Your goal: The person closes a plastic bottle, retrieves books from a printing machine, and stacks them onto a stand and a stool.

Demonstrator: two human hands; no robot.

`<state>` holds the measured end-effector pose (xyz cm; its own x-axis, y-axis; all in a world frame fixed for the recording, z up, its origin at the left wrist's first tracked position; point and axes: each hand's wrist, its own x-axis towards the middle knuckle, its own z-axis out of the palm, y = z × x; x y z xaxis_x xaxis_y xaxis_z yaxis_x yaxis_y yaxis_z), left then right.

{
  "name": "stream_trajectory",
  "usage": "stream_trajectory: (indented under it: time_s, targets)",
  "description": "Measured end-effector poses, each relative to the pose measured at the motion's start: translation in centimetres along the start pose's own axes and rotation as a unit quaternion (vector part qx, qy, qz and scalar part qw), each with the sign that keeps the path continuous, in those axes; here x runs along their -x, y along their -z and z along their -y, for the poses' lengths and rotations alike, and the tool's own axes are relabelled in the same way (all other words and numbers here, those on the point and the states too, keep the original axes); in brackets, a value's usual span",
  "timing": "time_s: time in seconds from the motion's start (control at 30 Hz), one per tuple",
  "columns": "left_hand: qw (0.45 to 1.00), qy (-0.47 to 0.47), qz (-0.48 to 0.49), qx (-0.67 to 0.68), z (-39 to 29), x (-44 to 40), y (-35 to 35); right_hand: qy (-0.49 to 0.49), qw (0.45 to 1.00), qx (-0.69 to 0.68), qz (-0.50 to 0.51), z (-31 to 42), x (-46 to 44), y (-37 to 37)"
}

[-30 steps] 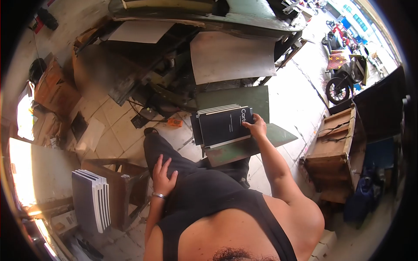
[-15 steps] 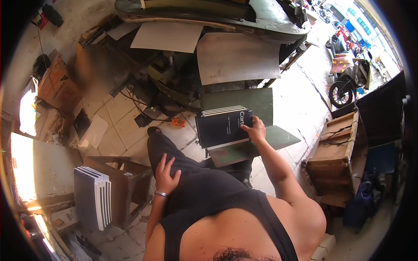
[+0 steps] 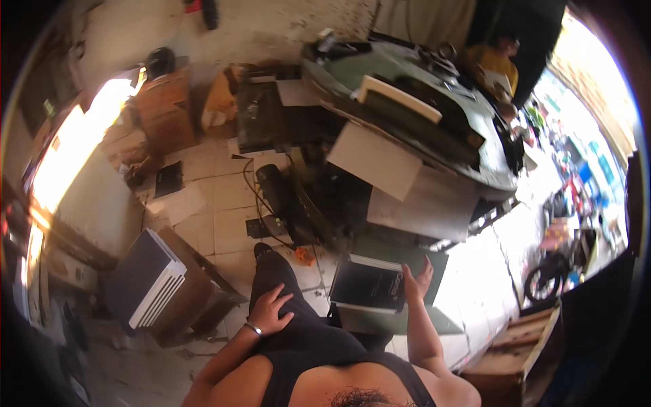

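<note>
A stack of dark-covered books (image 3: pixel 366 285) with pale page edges lies on a green board (image 3: pixel 434 275) in front of me. At the stack's right edge is my right hand (image 3: pixel 418 279), its fingers stretched upward and apart; whether it touches the books is hard to tell. My left hand (image 3: pixel 271 312), with a metal bracelet at the wrist, rests spread on my dark-clothed thigh and holds nothing. Another stack of dark-covered books (image 3: pixel 146 275) stands tilted on a brown wooden box (image 3: pixel 193 288) at the left.
Ahead is a large machine (image 3: pixel 420 88) with a pale sheet (image 3: pixel 373 159) and a metal plate (image 3: pixel 427 203). Behind it is a person in yellow (image 3: pixel 498 64). A cable loops over the tiled floor (image 3: pixel 230 224). A wooden crate (image 3: pixel 508 349) stands at the right.
The view has swung upward and turned, bringing the person behind the machine into sight. My right hand's fingers have opened away from the books. My left hand stays on my thigh.
</note>
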<state>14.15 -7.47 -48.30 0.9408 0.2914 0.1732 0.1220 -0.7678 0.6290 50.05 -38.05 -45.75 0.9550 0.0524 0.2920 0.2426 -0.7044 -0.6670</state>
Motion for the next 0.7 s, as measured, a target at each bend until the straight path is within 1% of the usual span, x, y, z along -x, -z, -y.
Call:
stream_trajectory:
  time_s: [0.03, 0.07, 0.1, 0.13, 0.17, 0.2, 0.23, 0.27, 0.3, 0.33, 0.4, 0.47, 0.5, 0.57, 0.6, 0.67, 0.7]
  targets:
    - [1.0, 0.012, 0.018, -0.007, -0.4, -0.2, 0.3, 0.055, 0.996, -0.063, -0.02, -0.1, -2.0, -1.0]
    - [0.999, 0.029, 0.034, -0.013, -0.8, -0.3, 0.9, 0.083, 0.988, -0.129, -0.021, -0.1, -4.6, -2.3]
    - [0.995, 0.05, 0.09, 0.01, -1.6, -1.5, 2.3, 0.023, 0.944, -0.327, 0.038, -0.2, -7.2, -3.7]
    - [0.989, 0.034, 0.091, 0.108, -1.2, -2.9, 2.2, -0.06, 0.928, -0.358, 0.082, -0.7, -10.3, -4.1]
    - [0.979, 0.019, 0.118, 0.166, -3.8, -4.9, 5.3, -0.16, 0.841, -0.505, 0.113, -0.9, -13.4, -5.4]
    - [0.96, 0.011, 0.136, 0.246, -6.6, -6.8, 8.2, -0.199, 0.764, -0.601, 0.125, -0.1, -15.0, -5.7]
    - [0.951, -0.092, 0.113, 0.271, -8.5, -8.9, 10.0, -0.22, 0.667, -0.692, 0.164, 0.6, -16.6, -6.1]
    - [0.926, -0.163, 0.109, 0.324, -11.6, -10.4, 12.5, -0.21, 0.636, -0.718, 0.19, 0.1, -19.3, -7.7]
    - [0.89, -0.233, 0.121, 0.372, -14.9, -11.4, 15.0, -0.117, 0.624, -0.733, 0.244, -0.3, -20.9, -9.0]
    - [0.83, -0.316, 0.133, 0.441, -18.6, -11.5, 17.9, -0.022, 0.601, -0.743, 0.293, -0.5, -22.5, -10.1]
    - [0.737, -0.45, 0.193, 0.466, -23.5, -12.6, 20.8, -0.04, 0.637, -0.728, 0.25, 4.4, -24.7, -9.8]
    - [0.617, -0.52, 0.256, 0.532, -27.4, -12.9, 21.6, -0.051, 0.667, -0.711, 0.217, 8.4, -26.6, -9.5]
    - [0.54, -0.53, 0.293, 0.584, -29.0, -12.7, 21.5, -0.048, 0.677, -0.704, 0.21, 9.9, -27.4, -9.4]
    - [0.386, -0.518, 0.367, 0.669, -31.8, -11.6, 21.1, -0.034, 0.691, -0.692, 0.205, 12.0, -28.6, -9.1]
    - [0.324, -0.508, 0.396, 0.692, -33.1, -11.1, 21.3, -0.027, 0.694, -0.689, 0.208, 12.6, -29.0, -9.4]
    - [0.238, -0.491, 0.428, 0.72, -34.6, -10.7, 22.0, -0.057, 0.714, -0.668, 0.202, 13.7, -28.4, -9.6]
    - [0.211, -0.487, 0.433, 0.729, -35.0, -10.5, 22.3, -0.074, 0.72, -0.658, 0.208, 14.1, -27.8, -10.2]
